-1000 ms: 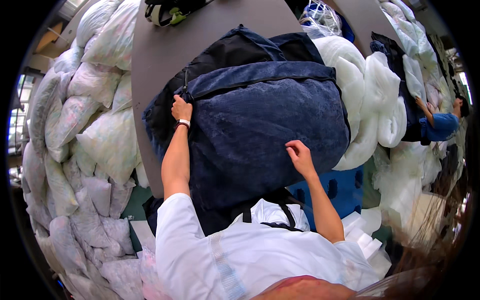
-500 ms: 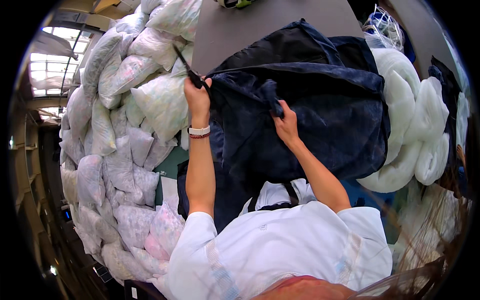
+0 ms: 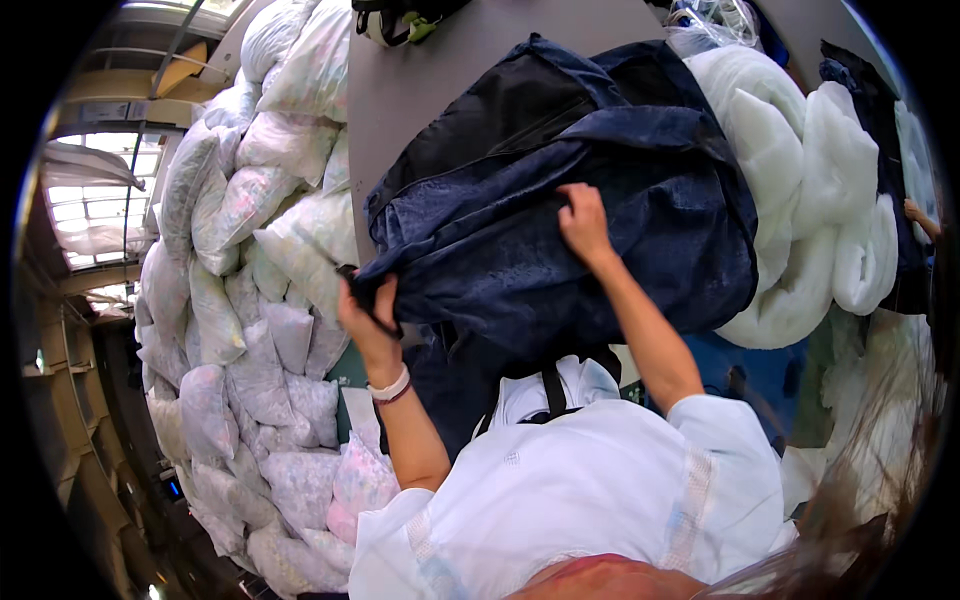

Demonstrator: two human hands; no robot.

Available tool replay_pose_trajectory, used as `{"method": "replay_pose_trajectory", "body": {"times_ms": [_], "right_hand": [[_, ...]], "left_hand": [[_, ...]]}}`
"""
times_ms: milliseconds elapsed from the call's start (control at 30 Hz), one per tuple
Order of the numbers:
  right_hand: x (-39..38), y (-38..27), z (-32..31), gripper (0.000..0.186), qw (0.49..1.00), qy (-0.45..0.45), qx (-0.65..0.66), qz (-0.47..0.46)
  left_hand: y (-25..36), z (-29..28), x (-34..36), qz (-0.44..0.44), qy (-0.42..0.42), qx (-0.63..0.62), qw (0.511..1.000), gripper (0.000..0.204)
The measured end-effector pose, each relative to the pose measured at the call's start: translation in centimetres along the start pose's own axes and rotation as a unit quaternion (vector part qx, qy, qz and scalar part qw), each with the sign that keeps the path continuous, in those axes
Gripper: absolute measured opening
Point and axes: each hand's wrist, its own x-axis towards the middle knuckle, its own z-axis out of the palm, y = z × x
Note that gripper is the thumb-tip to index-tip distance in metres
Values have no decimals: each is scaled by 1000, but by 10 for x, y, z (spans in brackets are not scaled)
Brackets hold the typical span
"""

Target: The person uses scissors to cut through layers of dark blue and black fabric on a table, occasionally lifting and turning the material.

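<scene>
At nine o'clock, a heap of stuffed pillows [image 3: 250, 300] is piled high. The left hand [image 3: 368, 318], wristband on, has its fingers curled tight around the lower-left edge of the dark blue cover [image 3: 560, 230]. The cover lies at centre on the grey table [image 3: 420, 80]. The right hand [image 3: 583, 222] pinches a fold at its middle. White wadding rolls [image 3: 800, 200] sit at three o'clock.

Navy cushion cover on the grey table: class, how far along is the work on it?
Done: the navy cushion cover already bulges, apparently filled. In hand: left hand grips its lower-left corner, right hand pinches its top fabric. Left: rolls of white wadding lie beside it; a closed opening isn't visible.
</scene>
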Motion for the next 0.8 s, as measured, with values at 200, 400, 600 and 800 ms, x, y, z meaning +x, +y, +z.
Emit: {"method": "replay_pose_trajectory", "body": {"times_ms": [200,400,600,800], "right_hand": [[64,177,-23,45,981,2,-195,11],[30,140,9,43,933,-349,42,77],[-68,-88,89,46,510,-806,-270,-134],[-16,-362,164,32,702,-639,163,-270]], "left_hand": [[63,-149,-42,185,34,223,957,21],[94,-272,-115,167,260,-17,951,21],[99,-424,-178,94,395,157,900,33],[101,-672,-198,43,547,189,814,33]]}}
